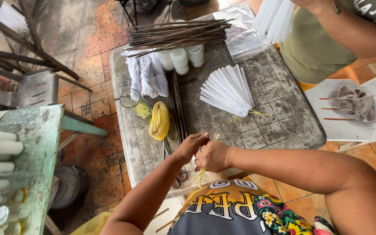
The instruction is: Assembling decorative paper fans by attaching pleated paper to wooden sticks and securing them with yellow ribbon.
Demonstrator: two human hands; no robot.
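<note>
— What is the biggest thing here?

— A worn grey tabletop, set on an orange tiled floor. A white plastic chair stands at its right with a grey rag on the seat, and a second person in an olive shirt stands at the far right corner holding a handful of white sticks.

— And on the tabletop?

— At the far edge lies a bundle of long dark sticks. Just under it stand three white candles in a row, with a bunch of white string hanging to their left. A fan of white strips lies near the middle. On the left side are a clear glass and a yellow roll of cord, and beside them a few dark sticks run toward the near edge.

— Where are the hands?

— Both meet at the near edge. The left hand and right hand are touching, their fingers pinched together on a thin yellow strand that dangles below them (what exactly lies between the fingertips I cannot tell). A pair of scissors lies just under the left wrist.
</note>
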